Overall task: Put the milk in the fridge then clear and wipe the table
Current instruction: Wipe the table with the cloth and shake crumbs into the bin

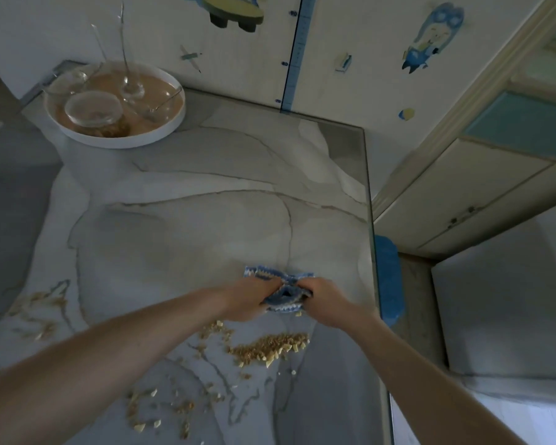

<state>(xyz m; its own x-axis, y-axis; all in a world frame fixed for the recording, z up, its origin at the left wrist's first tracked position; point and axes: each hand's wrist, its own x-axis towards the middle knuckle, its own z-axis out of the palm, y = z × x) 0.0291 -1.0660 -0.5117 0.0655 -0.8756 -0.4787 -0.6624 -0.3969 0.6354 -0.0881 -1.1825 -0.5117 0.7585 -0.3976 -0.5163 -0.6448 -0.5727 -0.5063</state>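
Premises are presenting as a family home's dining area: cartoon stickers and a child's height chart are lining the wall, cream cabinets flanking a marble-patterned table bearing a tray of glassware.

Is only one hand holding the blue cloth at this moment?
No, the left hand and the right hand both grip the blue cloth, bunched between them on the table.

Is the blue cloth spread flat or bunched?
Bunched: the blue-and-white woven cloth is crumpled between the left hand and right hand, both gripping it.
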